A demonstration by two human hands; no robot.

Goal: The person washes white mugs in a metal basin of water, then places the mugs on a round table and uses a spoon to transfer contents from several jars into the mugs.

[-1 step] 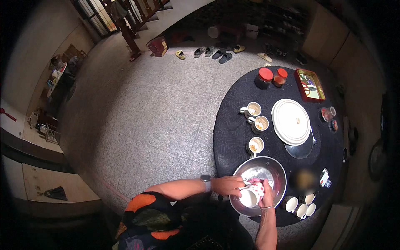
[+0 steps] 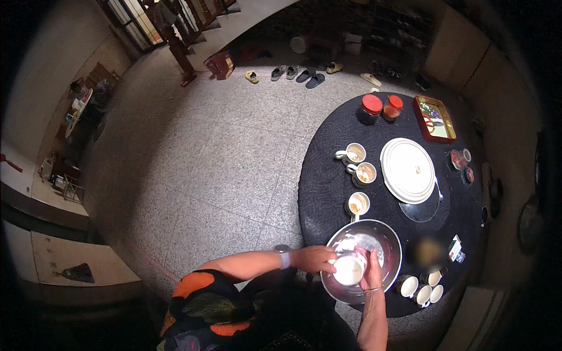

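A white mug (image 2: 349, 271) is held over a large metal basin (image 2: 393, 240) at the table's near edge, its mouth facing up toward me. My left hand (image 2: 316, 258), with a watch at the wrist, grips the mug's left side; its fingertips are partly hidden. My right hand (image 2: 371, 270) wraps the mug's right side, thumb along it. Light shines off the basin's bottom. Just beyond the basin stands a mug with brownish residue (image 2: 357, 203). Several white-lined mugs (image 2: 410, 286) are grouped right of the basin.
The round table has a dark cloth (image 2: 328, 175). On it are a large white lid (image 2: 408, 171), two more stained mugs (image 2: 365, 174), red-lidded jars (image 2: 371, 109), a red tray with scissors (image 2: 434, 120) and a small packet (image 2: 457, 250). Shoes (image 2: 316, 81) line the far floor.
The mug has turned in my hands: its red-patterned side showed before, and now its white mouth faces me. My left hand has shifted slightly left and up.
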